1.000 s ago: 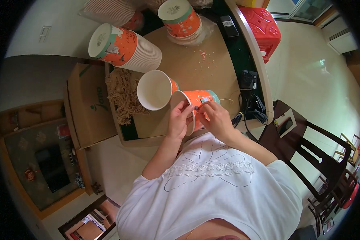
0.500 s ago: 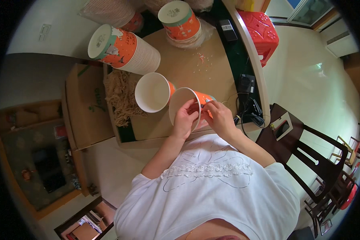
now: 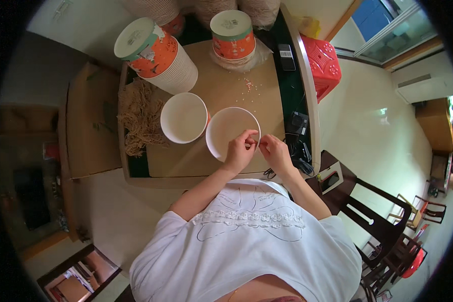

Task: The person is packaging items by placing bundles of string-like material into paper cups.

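A white-lined paper bucket [image 3: 225, 126] stands upright on the table in front of me, its mouth facing up. Over its right inner side, my left hand [image 3: 240, 152] is closed, thumb and fingers curled together by the rim. My right hand [image 3: 277, 152] pinches just outside the same rim, its fingertips close to those of the left. Whatever lies between the fingers of either hand is too small to make out. Directly to the left, a second paper bucket [image 3: 183, 118] stands open and looks hollow inside.
A tall nested stack of orange-printed buckets [image 3: 158, 58] leans behind, beside brown netting [image 3: 141, 118]. Farther back is an upturned bucket stack [image 3: 232, 38] in plastic. Tiny pink and white beads [image 3: 248, 86] lie scattered. Black cables [image 3: 301, 156] and a dark box [image 3: 286, 58] line the right edge.
The near bucket has gone from tilted, with its printed side showing, to upright. My hands have drawn back to its right rim, both still closed. The whole view has shifted slightly.
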`<state>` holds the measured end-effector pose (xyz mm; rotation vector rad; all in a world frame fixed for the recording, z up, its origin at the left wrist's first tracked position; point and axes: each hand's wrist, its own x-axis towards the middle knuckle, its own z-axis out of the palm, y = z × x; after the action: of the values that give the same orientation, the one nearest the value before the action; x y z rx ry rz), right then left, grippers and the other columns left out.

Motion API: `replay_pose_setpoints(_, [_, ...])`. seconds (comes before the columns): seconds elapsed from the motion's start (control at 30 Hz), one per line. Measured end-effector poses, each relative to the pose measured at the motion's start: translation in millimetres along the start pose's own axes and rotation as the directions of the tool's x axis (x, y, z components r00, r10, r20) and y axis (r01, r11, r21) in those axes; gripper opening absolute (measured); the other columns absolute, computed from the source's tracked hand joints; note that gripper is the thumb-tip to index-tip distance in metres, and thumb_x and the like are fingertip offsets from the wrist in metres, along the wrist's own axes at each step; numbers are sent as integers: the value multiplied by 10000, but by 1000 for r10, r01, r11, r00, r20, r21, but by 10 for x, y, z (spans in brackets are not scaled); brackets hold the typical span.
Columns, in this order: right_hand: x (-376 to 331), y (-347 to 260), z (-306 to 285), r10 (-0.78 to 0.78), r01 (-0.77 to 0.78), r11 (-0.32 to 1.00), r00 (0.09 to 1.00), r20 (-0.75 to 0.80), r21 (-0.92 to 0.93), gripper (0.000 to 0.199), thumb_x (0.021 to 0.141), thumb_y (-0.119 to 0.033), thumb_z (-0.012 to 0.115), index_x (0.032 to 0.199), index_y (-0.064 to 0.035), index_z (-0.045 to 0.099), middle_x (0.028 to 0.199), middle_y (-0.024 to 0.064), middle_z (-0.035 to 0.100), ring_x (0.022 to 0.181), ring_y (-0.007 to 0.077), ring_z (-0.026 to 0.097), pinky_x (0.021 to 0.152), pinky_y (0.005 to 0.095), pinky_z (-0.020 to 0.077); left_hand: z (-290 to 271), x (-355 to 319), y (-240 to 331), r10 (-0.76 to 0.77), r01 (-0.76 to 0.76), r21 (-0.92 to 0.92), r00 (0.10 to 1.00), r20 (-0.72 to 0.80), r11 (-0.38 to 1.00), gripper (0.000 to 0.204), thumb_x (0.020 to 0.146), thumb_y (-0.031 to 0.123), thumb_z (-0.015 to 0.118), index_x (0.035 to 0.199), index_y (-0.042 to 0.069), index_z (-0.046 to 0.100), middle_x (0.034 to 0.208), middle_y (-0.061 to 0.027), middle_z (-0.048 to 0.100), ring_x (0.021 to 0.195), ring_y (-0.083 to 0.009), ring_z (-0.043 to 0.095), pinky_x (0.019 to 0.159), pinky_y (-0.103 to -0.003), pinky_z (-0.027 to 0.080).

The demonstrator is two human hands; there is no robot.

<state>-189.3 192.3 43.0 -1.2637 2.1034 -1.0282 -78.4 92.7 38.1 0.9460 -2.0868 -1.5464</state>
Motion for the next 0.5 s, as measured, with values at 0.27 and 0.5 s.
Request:
replay_pose_setpoints(0.27, [3, 86, 68, 108, -123, 983, 988, 112, 137, 184, 802, -74, 611, 964, -9, 549, 822, 178, 643, 746, 293, 644, 668, 340, 505, -4, 14, -479, -54, 47, -108, 996, -65, 993, 308, 731, -13, 628, 1025, 73, 601, 729, -88, 633, 689, -177, 648, 652, -308, 541])
replay_pose_setpoints(0.5, [27, 62, 74, 107, -115, 992, 985, 138, 47, 148, 800, -35, 615, 938, -2, 576, 801, 133, 656, 743, 236, 659, 687, 301, 522, -51, -42, -375, 81, -81, 15, 997, 8, 997, 102, 783, 86, 610, 857, 31, 654, 803, -136, 641, 709, -287, 640, 629, -355, 522])
